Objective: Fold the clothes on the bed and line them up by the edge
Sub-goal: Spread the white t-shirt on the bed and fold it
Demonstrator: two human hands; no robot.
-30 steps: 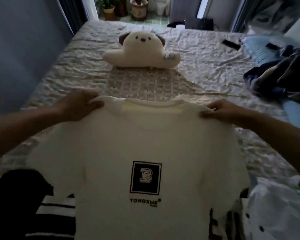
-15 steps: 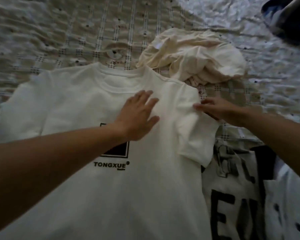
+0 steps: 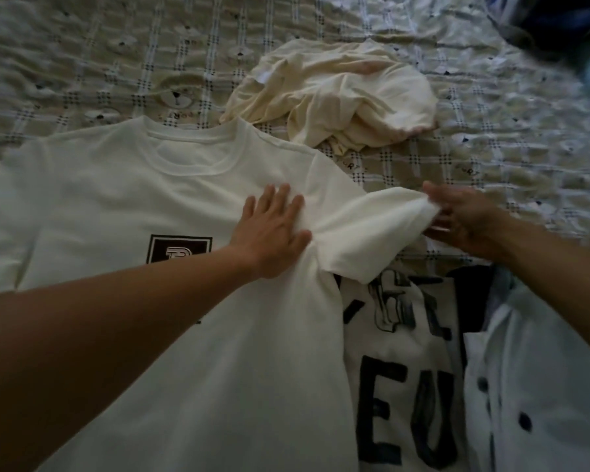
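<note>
Quilted beige checked bedspread [image 3: 82, 63] is seen under everything. One white cotton T-shirt with a black square chest print [image 3: 116, 206] is laid flat on it, front up, at the near left, collar pointing away. At the near right, one white garment printed with large dark letters [image 3: 406, 386] is overlapped by the T-shirt's edge, and one pale shirt with dark buttons [image 3: 542, 386] lies beside that. One crumpled cream garment [image 3: 338, 93] is heaped just beyond the collar. One dark blue heap of cloth [image 3: 559, 25] is cut off at the far right corner. Two hands are shown. The left hand [image 3: 273, 236] is pressed flat on the T-shirt, fingers straight, near the sleeve seam. The end of that sleeve [image 3: 365, 233] is pinched by the right hand [image 3: 464, 219].
</note>
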